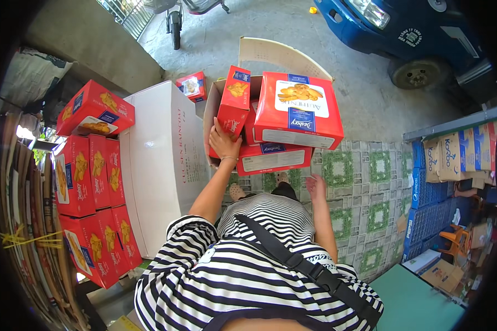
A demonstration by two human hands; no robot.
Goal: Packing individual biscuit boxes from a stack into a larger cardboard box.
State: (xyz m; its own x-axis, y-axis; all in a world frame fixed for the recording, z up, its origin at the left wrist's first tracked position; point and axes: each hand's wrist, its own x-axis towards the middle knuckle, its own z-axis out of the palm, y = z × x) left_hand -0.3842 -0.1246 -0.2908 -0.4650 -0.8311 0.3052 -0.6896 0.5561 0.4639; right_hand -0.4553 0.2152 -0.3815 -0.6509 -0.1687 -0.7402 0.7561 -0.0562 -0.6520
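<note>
An open cardboard carton (213, 99) before me holds several red biscuit boxes. My left hand (223, 142) rests against the near end of a narrow, upright red biscuit box (234, 99) at the carton's left side; whether its fingers grip the box is unclear. A large red biscuit box (300, 109) lies tilted on top at the right, over another red box (273, 159) at the near edge. Below and to the right of these, my right hand (316, 188) hangs beside my body, away from the boxes, its fingers partly blurred and nothing seen in it.
A tall white carton (157, 165) stands at my left, with stacked red biscuit boxes (91, 178) beyond it. Another red box (191, 87) lies behind the open carton. Flattened cardboard (37, 207) leans far left. Blue crates (430, 207) and a green tabletop (414, 293) are right, a blue vehicle (389, 29) upper right.
</note>
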